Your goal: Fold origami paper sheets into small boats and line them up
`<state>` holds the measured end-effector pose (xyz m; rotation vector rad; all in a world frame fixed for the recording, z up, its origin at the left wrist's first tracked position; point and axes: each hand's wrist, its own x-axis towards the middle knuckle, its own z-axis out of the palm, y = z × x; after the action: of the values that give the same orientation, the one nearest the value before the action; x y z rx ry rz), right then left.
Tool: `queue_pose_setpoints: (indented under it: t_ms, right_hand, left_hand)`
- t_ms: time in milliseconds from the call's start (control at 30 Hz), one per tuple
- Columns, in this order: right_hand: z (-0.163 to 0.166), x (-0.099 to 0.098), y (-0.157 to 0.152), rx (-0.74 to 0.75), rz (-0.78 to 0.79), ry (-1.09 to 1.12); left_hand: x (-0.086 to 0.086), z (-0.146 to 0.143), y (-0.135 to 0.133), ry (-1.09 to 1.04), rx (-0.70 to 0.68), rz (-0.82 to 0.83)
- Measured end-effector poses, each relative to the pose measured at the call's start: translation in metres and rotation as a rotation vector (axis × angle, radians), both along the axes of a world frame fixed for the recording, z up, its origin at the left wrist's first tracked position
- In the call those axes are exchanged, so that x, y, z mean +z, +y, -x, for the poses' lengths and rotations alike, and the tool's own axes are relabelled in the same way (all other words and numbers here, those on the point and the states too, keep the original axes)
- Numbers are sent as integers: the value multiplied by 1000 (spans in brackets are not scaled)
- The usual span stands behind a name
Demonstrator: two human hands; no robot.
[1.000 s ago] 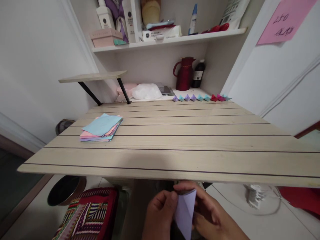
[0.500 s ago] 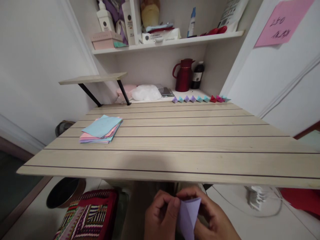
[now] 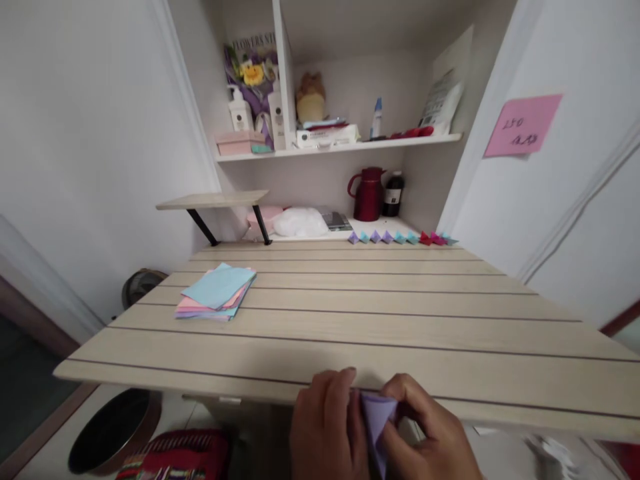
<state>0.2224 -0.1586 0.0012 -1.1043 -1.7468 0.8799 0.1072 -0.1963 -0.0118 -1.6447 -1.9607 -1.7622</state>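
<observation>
Both my hands meet at the bottom of the view, just at the near edge of the wooden table (image 3: 350, 333). My left hand (image 3: 323, 430) and my right hand (image 3: 430, 437) each pinch a folded piece of purple paper (image 3: 376, 420) between fingers and thumb. The paper is creased into a pointed shape and partly hidden by my fingers. A stack of coloured paper sheets (image 3: 217, 293), light blue on top, lies on the table's left side, well away from my hands.
A row of small folded paper shapes (image 3: 400, 237) in purple, teal and red lines the table's far edge. Behind stand a dark red jug (image 3: 369, 193) and a dark bottle (image 3: 393, 193). Shelves above hold bottles and boxes. A pink note (image 3: 523, 125) sticks to the right wall. A round bin (image 3: 110, 433) sits below left.
The view has tilted upward, showing more of the shelves. My hands have risen to the table's edge with the purple paper, which now looks more tightly folded.
</observation>
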Motion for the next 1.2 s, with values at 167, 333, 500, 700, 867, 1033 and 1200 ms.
queue_pose_setpoints:
  t_ms: [167, 333, 500, 700, 867, 1033, 1200]
  right_hand:
    - [12, -11, 43, -71, -386, -408]
    - [6, -23, 52, -173, -525, -611]
    - [4, -23, 47, -128, -495, -627]
    - [-1, -31, 52, -76, -587, -588]
    - [-8, -24, 50, 11, -568, -532]
    - [-22, -6, 47, 226, -369, -468]
    - [-42, 0, 45, 348, -303, -453]
  left_hand:
    - [9, 27, 31, 364, 32, 142]
    - [-7, 36, 31, 308, -66, 166]
    - [-29, 22, 24, 291, 20, -9]
    - [-27, 10, 31, 392, 43, -41]
    - [-28, 15, 29, 533, 43, -44]
    - [-31, 19, 22, 700, 14, -151]
    - [-26, 30, 16, 898, -84, -147]
